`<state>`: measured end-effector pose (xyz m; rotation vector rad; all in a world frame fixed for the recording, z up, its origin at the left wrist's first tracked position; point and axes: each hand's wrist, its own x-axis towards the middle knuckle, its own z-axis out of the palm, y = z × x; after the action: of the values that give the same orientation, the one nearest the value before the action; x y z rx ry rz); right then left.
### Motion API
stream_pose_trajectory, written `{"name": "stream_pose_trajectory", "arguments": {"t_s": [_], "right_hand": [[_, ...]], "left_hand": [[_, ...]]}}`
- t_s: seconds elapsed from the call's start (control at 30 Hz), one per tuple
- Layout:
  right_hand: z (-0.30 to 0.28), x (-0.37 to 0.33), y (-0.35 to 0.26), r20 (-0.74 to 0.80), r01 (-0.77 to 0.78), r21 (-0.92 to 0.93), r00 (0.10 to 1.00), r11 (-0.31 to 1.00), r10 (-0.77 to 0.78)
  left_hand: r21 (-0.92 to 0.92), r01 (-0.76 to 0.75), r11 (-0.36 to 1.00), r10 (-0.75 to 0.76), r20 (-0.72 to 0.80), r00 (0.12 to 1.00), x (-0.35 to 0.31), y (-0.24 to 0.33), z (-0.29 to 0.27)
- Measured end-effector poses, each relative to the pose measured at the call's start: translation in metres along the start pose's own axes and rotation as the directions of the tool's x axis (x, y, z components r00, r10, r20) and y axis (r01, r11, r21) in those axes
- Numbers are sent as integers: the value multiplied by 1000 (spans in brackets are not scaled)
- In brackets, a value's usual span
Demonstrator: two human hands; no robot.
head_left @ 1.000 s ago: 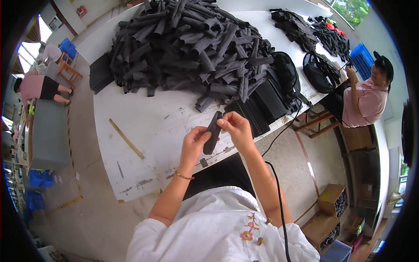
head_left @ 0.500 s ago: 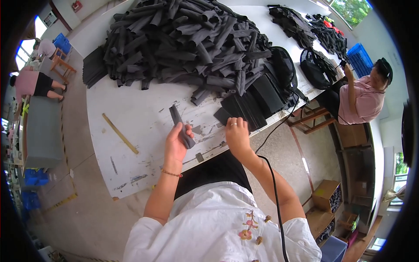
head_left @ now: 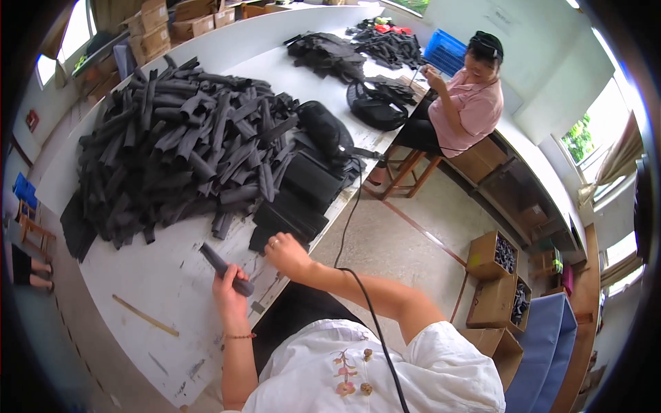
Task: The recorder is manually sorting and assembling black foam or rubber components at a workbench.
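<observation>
My left hand is closed around a dark grey fabric tube, which slants over the table with one end above the fingers. Close by on the right, my right hand rests at the near corner of a stack of flat black fabric pieces. Its fingers are bent, and whatever lies between them is hidden. Beyond both hands rises a big heap of similar dark tubes.
A yellowish strip lies on the white table. Black mesh bags sit by its right edge. A dark cable crosses over my right arm. A seated co-worker in pink handles something farther along. Open cartons stand on the floor.
The view has swung to the right, so the table and heap appear farther left. My left hand still grips the tube; my right hand stays by the black stack's near corner.
</observation>
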<state>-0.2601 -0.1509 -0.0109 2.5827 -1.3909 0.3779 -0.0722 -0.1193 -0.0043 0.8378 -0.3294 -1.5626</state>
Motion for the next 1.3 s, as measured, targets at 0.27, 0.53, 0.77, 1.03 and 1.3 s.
{"name": "stream_pose_trajectory", "arguments": {"t_s": [0.27,0.53,0.77,1.03,1.3], "right_hand": [[-70,18,-7,144,-209,977,779,37,610],[-57,8,-29,273,-236,961,887,-144,372],[-52,20,-21,-166,-99,764,925,638,342],[-66,2,-10,142,-280,823,944,494,298],[-84,8,-15,16,-119,732,987,671,158]], "left_hand": [[18,-101,995,98,112,989,7,8,36],[61,18,998,-39,356,934,6,32,34],[-69,-14,998,10,-52,999,25,32,11],[-176,41,984,-52,-58,997,20,43,3],[-46,15,999,-20,-114,993,17,40,5]]}}
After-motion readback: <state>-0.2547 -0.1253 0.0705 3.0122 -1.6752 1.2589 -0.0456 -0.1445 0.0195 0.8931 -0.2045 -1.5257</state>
